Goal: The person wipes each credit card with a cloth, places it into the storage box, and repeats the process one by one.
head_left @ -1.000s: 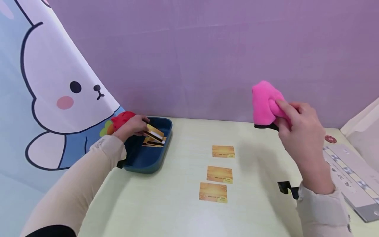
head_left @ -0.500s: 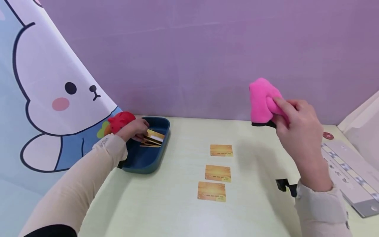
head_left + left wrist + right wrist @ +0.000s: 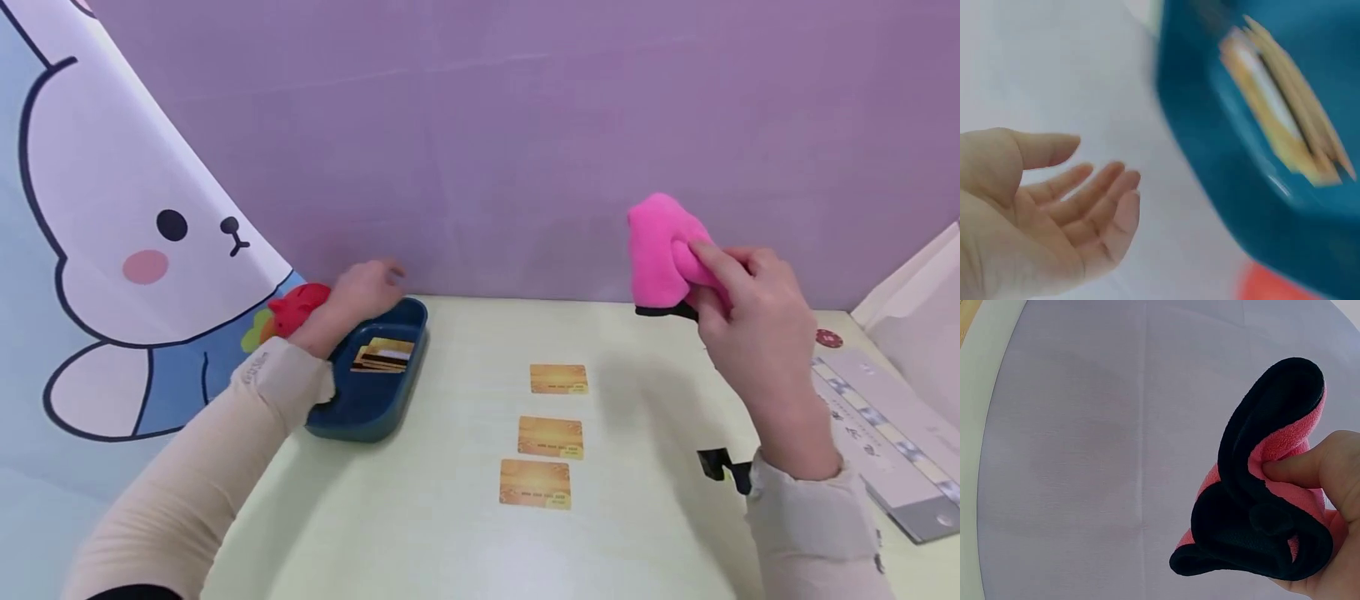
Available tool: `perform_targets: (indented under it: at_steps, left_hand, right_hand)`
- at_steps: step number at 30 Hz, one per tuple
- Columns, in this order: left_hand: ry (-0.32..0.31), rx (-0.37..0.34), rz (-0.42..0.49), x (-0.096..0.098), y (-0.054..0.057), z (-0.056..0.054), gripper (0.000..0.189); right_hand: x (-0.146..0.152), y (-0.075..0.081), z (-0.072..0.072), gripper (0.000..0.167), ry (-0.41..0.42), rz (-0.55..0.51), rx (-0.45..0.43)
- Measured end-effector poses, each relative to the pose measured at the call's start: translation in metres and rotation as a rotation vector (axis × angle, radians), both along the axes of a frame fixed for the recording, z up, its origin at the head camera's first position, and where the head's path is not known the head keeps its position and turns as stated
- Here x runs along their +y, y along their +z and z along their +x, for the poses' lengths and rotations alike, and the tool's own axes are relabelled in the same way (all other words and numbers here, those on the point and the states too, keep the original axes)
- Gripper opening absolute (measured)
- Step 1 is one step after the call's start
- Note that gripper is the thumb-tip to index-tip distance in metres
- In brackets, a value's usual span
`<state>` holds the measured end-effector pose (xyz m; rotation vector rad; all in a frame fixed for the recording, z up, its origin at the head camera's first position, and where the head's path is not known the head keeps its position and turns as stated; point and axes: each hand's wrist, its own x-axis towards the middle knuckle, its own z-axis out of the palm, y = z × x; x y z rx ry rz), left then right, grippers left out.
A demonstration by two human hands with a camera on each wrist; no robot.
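Note:
My left hand (image 3: 365,292) is over the back of a dark blue tray (image 3: 360,432), with no card in its fingers. In the left wrist view the hand (image 3: 1079,219) has its palm turned up and its fingers loosely bent, beside the tray wall. Inside the tray lies a small overlapping pile of gold cards (image 3: 384,353), black stripes showing. My right hand (image 3: 757,342) pinches a folded fluffy pink cloth (image 3: 660,254) up above the table. Its black edging (image 3: 1235,456) shows in folds in the right wrist view. Three gold cards (image 3: 536,483) lie in a loose column mid-table.
A red pig-shaped figure (image 3: 296,307) is behind my left wrist at the tray's left side. On the right lie a flat grey item with a patterned strip (image 3: 892,433) and a round red chip (image 3: 828,337). A purple backdrop (image 3: 510,167) rises behind the table.
My left hand has let go of a gold card, which now lies on the pile in the tray, and has moved up towards the back. The right hand still holds the pink cloth.

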<state>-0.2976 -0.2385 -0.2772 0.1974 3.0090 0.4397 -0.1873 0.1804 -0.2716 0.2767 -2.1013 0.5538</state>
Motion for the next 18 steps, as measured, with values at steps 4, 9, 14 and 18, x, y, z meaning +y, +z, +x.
perform_targets:
  at_steps: [4, 9, 14, 18]
  left_hand:
    - [-0.214, -0.110, 0.069, 0.067, -0.008, 0.005, 0.044]
    - [-0.398, -0.299, -0.014, 0.138, -0.046, 0.014, 0.061]
    - [-0.428, -0.340, -0.253, 0.177, -0.072, 0.020, 0.065]
    - [-0.436, -0.332, -0.330, 0.187, -0.077, 0.019, 0.058]
  right_hand:
    - [0.003, 0.002, 0.001, 0.036, 0.001, -0.002, -0.001]
    - [0.002, 0.000, 0.004, 0.036, 0.007, -0.017, -0.009]
    - [0.001, -0.001, 0.007, 0.036, 0.007, -0.036, -0.009]
    - [-0.001, 0.001, 0.007, 0.036, 0.011, -0.031, 0.002]
